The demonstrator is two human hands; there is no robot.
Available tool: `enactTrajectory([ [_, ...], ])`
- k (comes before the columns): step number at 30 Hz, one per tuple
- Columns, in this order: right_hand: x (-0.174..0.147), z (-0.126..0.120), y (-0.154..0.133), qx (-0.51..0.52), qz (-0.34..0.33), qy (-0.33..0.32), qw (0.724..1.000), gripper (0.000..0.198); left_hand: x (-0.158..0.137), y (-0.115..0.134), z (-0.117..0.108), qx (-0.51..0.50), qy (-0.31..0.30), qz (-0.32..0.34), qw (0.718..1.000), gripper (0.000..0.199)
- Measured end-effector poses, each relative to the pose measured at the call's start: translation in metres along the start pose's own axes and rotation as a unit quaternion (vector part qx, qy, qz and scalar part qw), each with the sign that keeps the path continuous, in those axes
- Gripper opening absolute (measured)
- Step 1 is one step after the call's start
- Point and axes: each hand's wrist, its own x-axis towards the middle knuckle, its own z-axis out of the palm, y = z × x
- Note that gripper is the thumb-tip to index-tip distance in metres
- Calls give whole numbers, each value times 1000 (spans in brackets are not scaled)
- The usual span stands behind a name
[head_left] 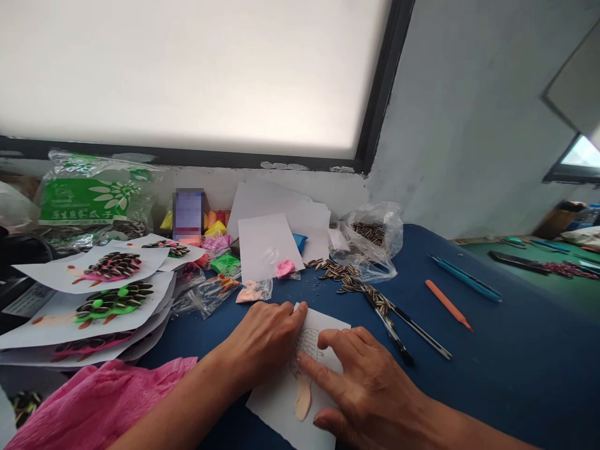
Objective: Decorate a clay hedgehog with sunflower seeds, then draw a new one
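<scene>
A white sheet of paper (274, 403) lies at an angle on the blue tabletop, with a pencil-like outline drawing filled with small marks (308, 342). A flat strip of peach clay (303, 399) sticks to the lower end of the drawing. My left hand (265, 334) rests over the sheet's left edge with its fingers curled; what they hold, if anything, is hidden. My right hand (363, 375) is open over the sheet's right side. Its index fingertip touches the drawing just above the peach strip, and its thumb is held apart.
Left is a stack of papers with clay-and-seed hedgehogs (112, 265), above a pink cloth (107, 406). Clay packets (227, 264), sunflower seeds (340, 275) and a seed bag (372, 234) lie behind. Pens (419, 331), an orange clay tool (447, 303) and blue tweezers (464, 278) lie right.
</scene>
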Motion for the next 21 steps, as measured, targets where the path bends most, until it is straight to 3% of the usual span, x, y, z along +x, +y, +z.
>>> enactTrajectory([
  [5, -1, -8, -1, 17, 6, 41, 999, 37, 0, 0, 0, 3, 4, -2, 1000, 34],
  [8, -3, -5, -3, 44, -11, 57, 997, 39, 0, 1, -1, 6, 5, -5, 1000, 31],
  [11, -4, -4, -4, 68, -7, 48, 997, 46, -1, 1, -2, 7, 6, -8, 1000, 27],
  [15, -4, -8, -3, 76, 2, 28, 997, 40, -1, 0, -1, 8, 5, -9, 1000, 28],
  [21, -5, -9, 1, 68, -55, 11, 996, 37, 0, -1, 0, 6, 6, -9, 1000, 31],
])
